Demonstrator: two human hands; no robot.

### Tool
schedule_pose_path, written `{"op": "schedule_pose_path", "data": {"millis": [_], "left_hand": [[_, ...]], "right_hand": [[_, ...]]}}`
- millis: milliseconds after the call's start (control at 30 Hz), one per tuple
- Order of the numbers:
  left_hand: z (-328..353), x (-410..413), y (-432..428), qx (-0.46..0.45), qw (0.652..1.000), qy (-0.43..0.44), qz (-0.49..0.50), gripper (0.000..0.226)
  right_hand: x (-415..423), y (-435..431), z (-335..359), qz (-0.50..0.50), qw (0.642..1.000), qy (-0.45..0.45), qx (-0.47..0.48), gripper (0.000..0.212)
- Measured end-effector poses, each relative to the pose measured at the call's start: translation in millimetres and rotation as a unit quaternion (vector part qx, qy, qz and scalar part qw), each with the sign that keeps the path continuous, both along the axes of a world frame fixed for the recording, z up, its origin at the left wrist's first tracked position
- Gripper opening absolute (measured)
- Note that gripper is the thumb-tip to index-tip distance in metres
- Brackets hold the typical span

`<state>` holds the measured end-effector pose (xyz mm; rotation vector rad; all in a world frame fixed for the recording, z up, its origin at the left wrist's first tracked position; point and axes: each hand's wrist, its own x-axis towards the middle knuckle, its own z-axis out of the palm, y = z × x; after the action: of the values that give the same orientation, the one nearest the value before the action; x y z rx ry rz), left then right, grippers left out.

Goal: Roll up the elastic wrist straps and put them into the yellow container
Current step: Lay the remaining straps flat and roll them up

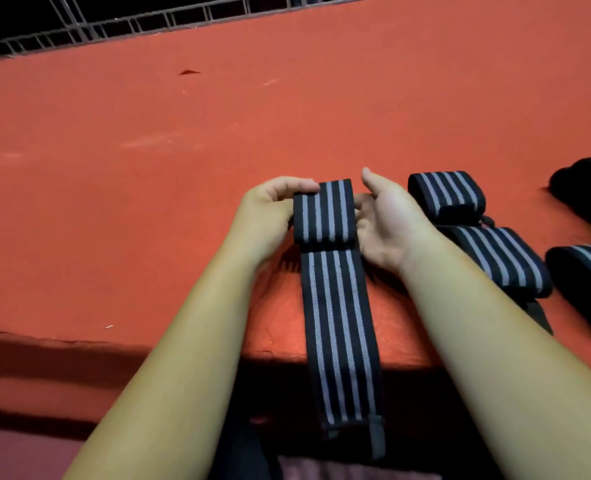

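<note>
Rolls (446, 194) lie just beside right hand (387, 223), which with left hand (266, 209) grips the half-rolled strap (323, 216).

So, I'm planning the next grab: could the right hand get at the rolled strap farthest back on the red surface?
Probably yes: the right hand lies right beside that rolled strap, nothing between them, but it holds the half-rolled strap and must release first.
</note>
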<state>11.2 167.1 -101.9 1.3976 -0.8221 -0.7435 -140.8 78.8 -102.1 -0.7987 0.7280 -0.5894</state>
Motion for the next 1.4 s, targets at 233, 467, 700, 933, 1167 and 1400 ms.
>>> {"op": "schedule_pose_path", "data": {"millis": [233, 467, 700, 933, 1167, 1400], "left_hand": [[-5, -11, -6, -0.032, 0.999, 0.04, 0.015, 0.046], [-20, -25, -14, 0.001, 0.999, 0.03, -0.014, 0.055], [-17, -30, -12, 0.072, 0.993, -0.078, -0.053, 0.071], [-23, -17, -4, 0.028, 0.99, -0.023, -0.134, 0.035], [-20, -12, -10, 0.014, 0.995, 0.08, -0.062, 0.043], [-18, -8, -22, -0.018, 0.989, 0.148, -0.024, 0.059]], "right_hand": [[18, -7, -7, -0.028, 0.985, 0.079, -0.153, 0.031], [18, -10, -12, -0.08, 0.96, 0.098, -0.25, 0.025], [14, -7, -17, -0.129, 0.949, 0.072, -0.277, 0.022], [11, -7, -17, -0.099, 0.935, 0.145, -0.309, 0.032], [5, -8, -19, -0.037, 0.924, 0.239, -0.297, 0.059], [-1, -12, -17, 0.008, 0.958, 0.177, -0.226, 0.071]]}}
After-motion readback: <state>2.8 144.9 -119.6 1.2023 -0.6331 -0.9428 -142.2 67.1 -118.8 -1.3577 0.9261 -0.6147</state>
